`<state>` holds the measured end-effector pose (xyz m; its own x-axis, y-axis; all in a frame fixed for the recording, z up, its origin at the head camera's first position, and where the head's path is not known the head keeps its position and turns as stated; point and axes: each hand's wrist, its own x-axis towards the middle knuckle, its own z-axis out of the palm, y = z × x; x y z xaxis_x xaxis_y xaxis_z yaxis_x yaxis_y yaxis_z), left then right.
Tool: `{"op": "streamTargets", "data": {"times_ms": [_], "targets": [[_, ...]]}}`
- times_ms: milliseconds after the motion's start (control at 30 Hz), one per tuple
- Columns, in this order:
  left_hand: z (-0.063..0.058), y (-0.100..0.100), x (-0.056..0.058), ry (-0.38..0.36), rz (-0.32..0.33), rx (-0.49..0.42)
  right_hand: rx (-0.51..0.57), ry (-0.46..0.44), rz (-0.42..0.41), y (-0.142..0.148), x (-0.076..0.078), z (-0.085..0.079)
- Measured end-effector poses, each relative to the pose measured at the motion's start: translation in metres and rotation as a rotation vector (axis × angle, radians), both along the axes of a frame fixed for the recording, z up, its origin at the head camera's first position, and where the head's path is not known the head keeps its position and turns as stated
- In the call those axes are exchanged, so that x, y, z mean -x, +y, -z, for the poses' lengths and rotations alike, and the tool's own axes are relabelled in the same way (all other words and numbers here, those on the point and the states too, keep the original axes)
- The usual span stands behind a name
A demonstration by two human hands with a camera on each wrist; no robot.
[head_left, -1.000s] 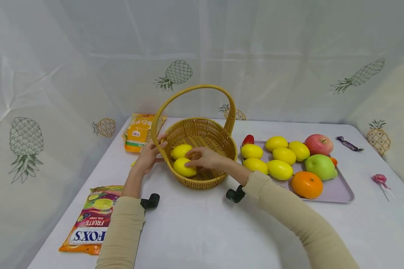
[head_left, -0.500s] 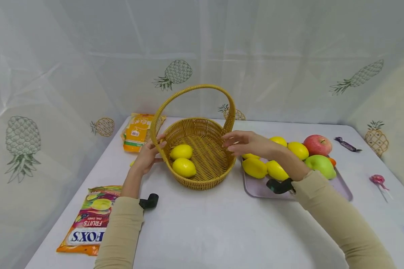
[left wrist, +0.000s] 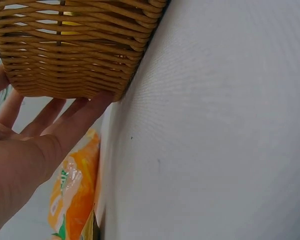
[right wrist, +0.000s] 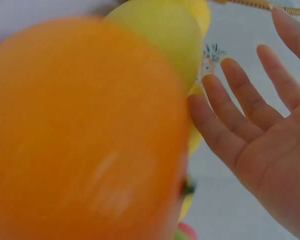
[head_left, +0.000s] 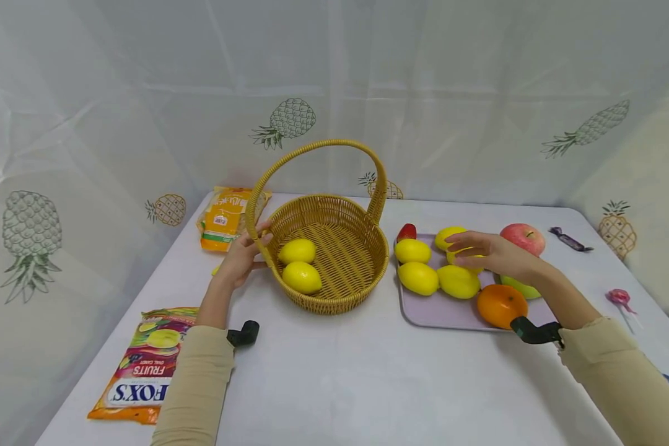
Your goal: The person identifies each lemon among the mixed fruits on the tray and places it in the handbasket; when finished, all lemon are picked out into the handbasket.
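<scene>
My left hand (head_left: 240, 257) touches the left side of a wicker basket (head_left: 370, 272), close to the foot of its tall handle. In the left wrist view its fingers (left wrist: 72, 127) reach fairly straight along the woven wall. Two lemons (head_left: 302, 277) lie inside the basket at the left. My right hand (head_left: 502, 254) holds nothing and hovers over a lilac tray (head_left: 446, 317) of fruit, fingers extended and spread. Below and around it are several lemons (head_left: 459, 282), an orange tangerine (head_left: 502, 306), a red apple (head_left: 523, 238) and a green fruit (head_left: 521, 287), partly hidden by the arm.
A red strawberry (head_left: 407, 232) sits at the tray's back left corner. Two candy bags, an orange one (head_left: 223, 223) and a Fox's one (head_left: 145, 371), lie at the left. A dark wrapped candy (head_left: 570, 239) and a pink lollipop (head_left: 620, 297) lie at the right.
My right hand has let go of a lemon in the basket, come out over the rim and moved right above the tray. The left hand has stayed at the basket.
</scene>
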<state>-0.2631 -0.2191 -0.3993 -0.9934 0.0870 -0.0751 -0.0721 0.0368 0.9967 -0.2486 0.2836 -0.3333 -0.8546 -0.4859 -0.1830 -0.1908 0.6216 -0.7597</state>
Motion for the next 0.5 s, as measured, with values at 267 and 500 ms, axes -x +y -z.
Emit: {"op": "streamTargets", "data": {"times_ms": [267,500], "targets": [[-0.003,0.0,0.0,-0.002,-0.001,-0.002,-0.096,0.071,-0.028,0.007,-0.014,0.006],[-0.001,0.001,-0.001,-0.003,-0.003,0.002,-0.171,0.113,-0.027,0.0,-0.019,0.009]]}}
